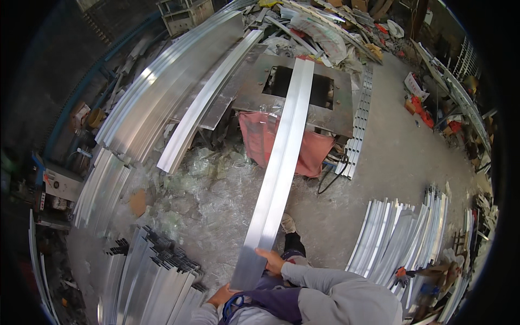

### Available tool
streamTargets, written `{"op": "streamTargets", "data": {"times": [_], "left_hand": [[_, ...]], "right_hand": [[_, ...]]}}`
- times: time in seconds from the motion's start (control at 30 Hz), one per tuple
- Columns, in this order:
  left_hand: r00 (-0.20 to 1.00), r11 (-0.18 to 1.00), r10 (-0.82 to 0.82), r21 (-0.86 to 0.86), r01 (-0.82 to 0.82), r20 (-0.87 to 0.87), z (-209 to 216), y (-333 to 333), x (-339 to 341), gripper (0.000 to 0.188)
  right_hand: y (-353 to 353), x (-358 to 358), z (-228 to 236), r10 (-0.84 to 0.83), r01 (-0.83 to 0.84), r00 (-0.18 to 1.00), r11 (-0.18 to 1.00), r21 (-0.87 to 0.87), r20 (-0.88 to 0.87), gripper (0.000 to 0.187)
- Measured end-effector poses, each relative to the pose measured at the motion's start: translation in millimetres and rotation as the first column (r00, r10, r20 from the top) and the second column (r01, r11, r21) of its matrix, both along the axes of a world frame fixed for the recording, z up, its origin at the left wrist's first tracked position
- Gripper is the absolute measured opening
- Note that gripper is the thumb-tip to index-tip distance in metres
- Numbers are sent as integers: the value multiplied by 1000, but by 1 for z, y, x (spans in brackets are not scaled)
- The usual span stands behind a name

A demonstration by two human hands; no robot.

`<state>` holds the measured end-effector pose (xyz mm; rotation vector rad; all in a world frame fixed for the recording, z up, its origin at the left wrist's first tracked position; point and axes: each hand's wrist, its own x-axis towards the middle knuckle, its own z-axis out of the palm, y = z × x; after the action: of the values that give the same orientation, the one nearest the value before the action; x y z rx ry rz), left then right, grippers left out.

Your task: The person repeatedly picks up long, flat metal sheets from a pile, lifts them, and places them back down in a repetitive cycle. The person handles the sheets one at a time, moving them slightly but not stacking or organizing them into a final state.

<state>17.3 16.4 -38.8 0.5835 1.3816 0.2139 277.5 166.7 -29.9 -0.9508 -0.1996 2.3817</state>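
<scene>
A long, silvery aluminium profile [281,157] stretches away from my body, with a lengthwise step along it. Its far end lies over a metal table [341,116], across a dark square opening [323,91]. My right hand [271,261] grips the right edge near the close end, thumb on the upper face. At the left corner of that end my left hand [222,295] is closed on the profile, its fingers partly hidden. Red cloth [254,135] hangs below the table's front edge.
More long profiles [179,81] are stacked at the far left, with one lying apart [208,100]. Bundled profiles [151,281] stand at the lower left, others [384,233] at the right. A perforated metal strip [360,130] flanks the table. Crumpled clear film [206,189] covers floor.
</scene>
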Motion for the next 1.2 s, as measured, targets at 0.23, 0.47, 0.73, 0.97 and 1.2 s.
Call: {"op": "streamTargets", "data": {"times": [0.23, 0.47, 0.73, 0.97, 1.2], "left_hand": [[973, 970, -149, 167, 179, -178, 72, 44, 25, 64], [965, 700, -97, 672, 240, -243, 86, 215, 125, 95], [992, 680, -125, 725, 111, -34, 53, 434, 205, 89], [988, 652, -122, 744, 149, -92, 64, 442, 184, 83], [951, 789, -237, 532, 309, -201, 84, 227, 75, 91]], "right_hand": [[12, 3, 9, -22, -9, 823, 999, 52, 567, 39], [184, 19, 3, -674, 329, 618, 690, 645, 405, 48], [405, 88, 8, -776, 164, 464, 549, 819, 427, 58], [414, 73, 21, -723, 188, 497, 629, 754, 480, 66], [332, 85, 19, -448, 414, 894, 840, 351, 20, 70]]}}
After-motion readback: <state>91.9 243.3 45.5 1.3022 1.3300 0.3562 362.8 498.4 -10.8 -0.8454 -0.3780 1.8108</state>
